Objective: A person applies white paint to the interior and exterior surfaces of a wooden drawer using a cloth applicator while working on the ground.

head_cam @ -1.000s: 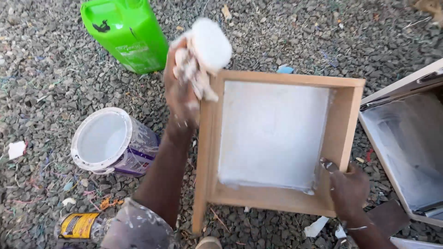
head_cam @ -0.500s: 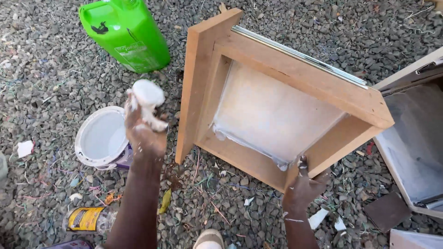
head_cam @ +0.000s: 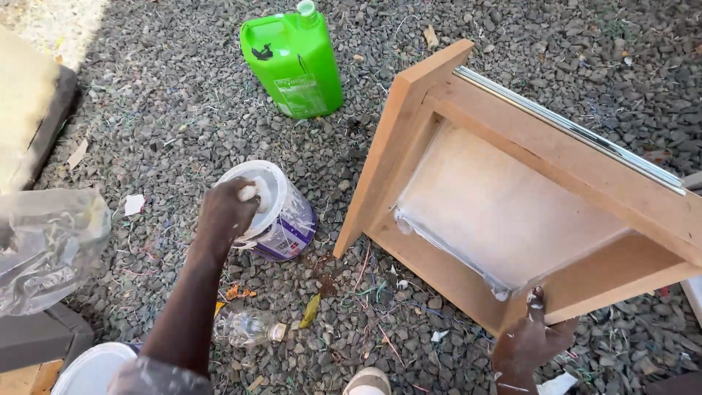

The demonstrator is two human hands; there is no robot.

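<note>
My left hand [head_cam: 228,210] is closed around a white paint-soaked rag [head_cam: 251,192] and reaches into the mouth of a small tilted paint tin [head_cam: 281,219] on the gravel. My right hand [head_cam: 531,338] grips the near lower corner of a wooden drawer box [head_cam: 439,267], which is tipped up on edge. The drawer's inner bottom panel [head_cam: 504,212] is coated white. A metal slide rail [head_cam: 578,132] runs along its upper side.
A green plastic jug [head_cam: 296,62] stands on the gravel behind the tin. A clear plastic bottle [head_cam: 248,328] lies near my arm. Crumpled clear plastic [head_cam: 44,249] sits at the left, a white bucket [head_cam: 91,369] at bottom left. Gravel covers the ground.
My left hand dropped from beside the drawer down into the paint tin with the rag. The drawer went from lying flat to tilted up on its edge, held by my right hand.
</note>
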